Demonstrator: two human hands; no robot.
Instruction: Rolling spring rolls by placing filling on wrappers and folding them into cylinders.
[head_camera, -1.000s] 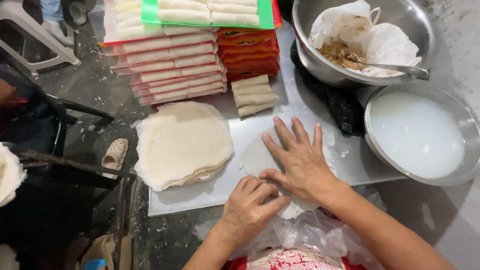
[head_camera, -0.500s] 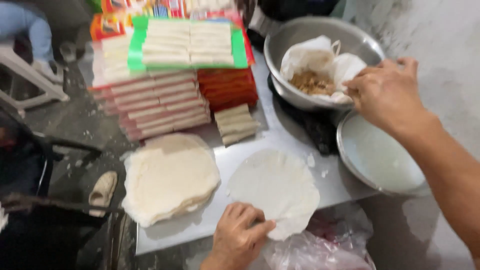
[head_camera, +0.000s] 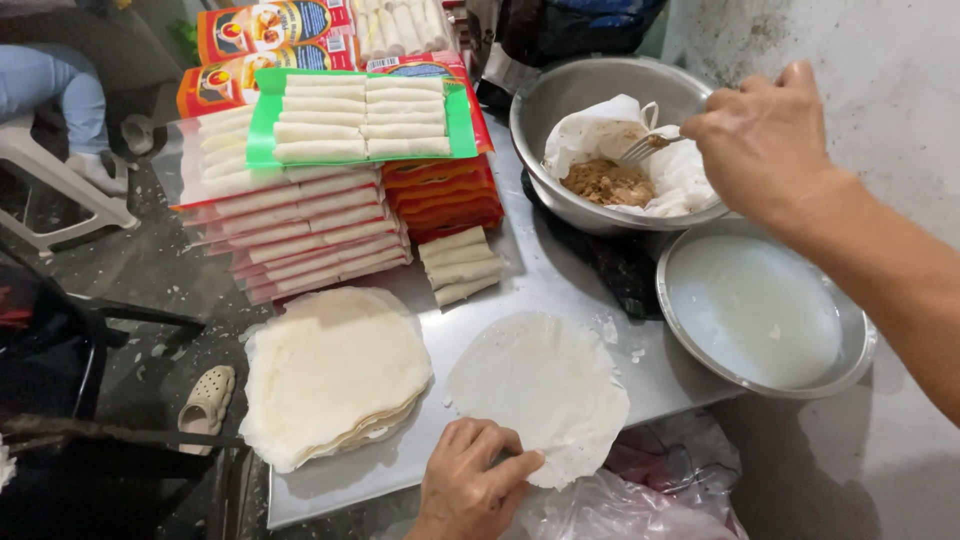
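While our right hand closes its fingers around the handle of a fork, the tines hang over the brown filling that lies on white paper inside the large metal bowl at the far right corner of the steel tray. Our left hand rests at the tray's near edge, its fingers curled and pressing down on the near rim of a single round wrapper, which lies flat and partly overhangs that edge. Just left of this sheet sits a stack of wrappers, close to it but apart. Four loose rolls lie in a small pile in the middle of the tray, beside the packed trays of rolls along the far left edge. A shallow metal basin of milky liquid stands off the tray's right edge, just below the bowl.
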